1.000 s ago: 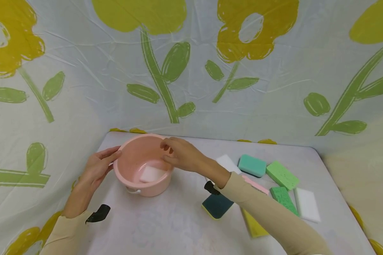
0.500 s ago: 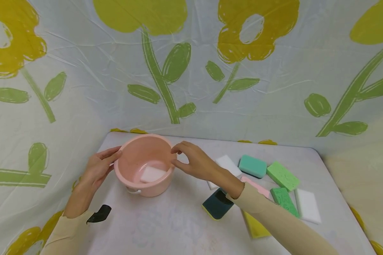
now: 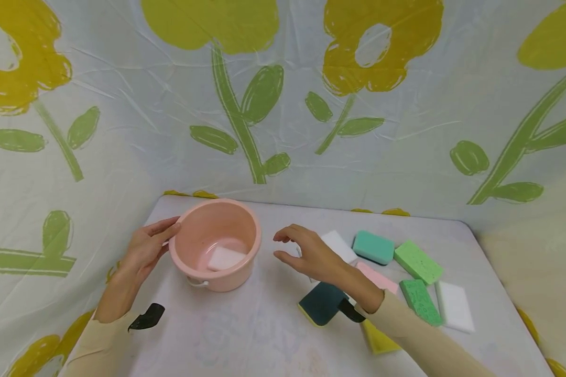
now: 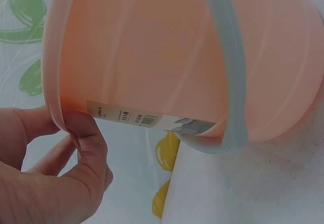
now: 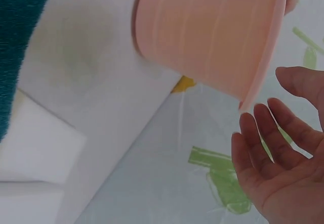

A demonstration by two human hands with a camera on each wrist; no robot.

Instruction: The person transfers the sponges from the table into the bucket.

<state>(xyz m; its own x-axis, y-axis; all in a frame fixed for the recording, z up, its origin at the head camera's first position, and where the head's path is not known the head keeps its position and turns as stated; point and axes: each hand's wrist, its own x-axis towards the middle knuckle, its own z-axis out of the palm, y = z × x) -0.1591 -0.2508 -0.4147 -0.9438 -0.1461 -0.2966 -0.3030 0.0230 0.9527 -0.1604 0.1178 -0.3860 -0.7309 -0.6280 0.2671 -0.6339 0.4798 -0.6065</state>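
A pink bucket (image 3: 217,280) stands at the back left of the table, with a white sponge (image 3: 225,258) lying flat on its bottom. My left hand (image 3: 143,248) pinches the bucket's rim on its left side; the left wrist view shows thumb and fingers around the lip, near a paper label (image 4: 147,119). To the right of the bucket, my right hand (image 3: 311,254) hovers with nothing in it, fingers relaxed and apart from the rim. It partly covers white sponges (image 3: 338,246). Below it lies a dark sponge (image 3: 322,303) with a yellow underside.
Spread over the table's right side are a teal sponge (image 3: 373,247), a light green sponge (image 3: 418,261), a darker green sponge (image 3: 421,301), a white sponge (image 3: 454,306), a pink sponge (image 3: 377,277) and a yellow sponge (image 3: 379,337). A flowered cloth (image 3: 283,115) hangs behind.
My right hand has moved from over the bucket's right rim out to the right, towards the sponges. The left hand stays on the rim, and the white sponge in the bucket has not moved.
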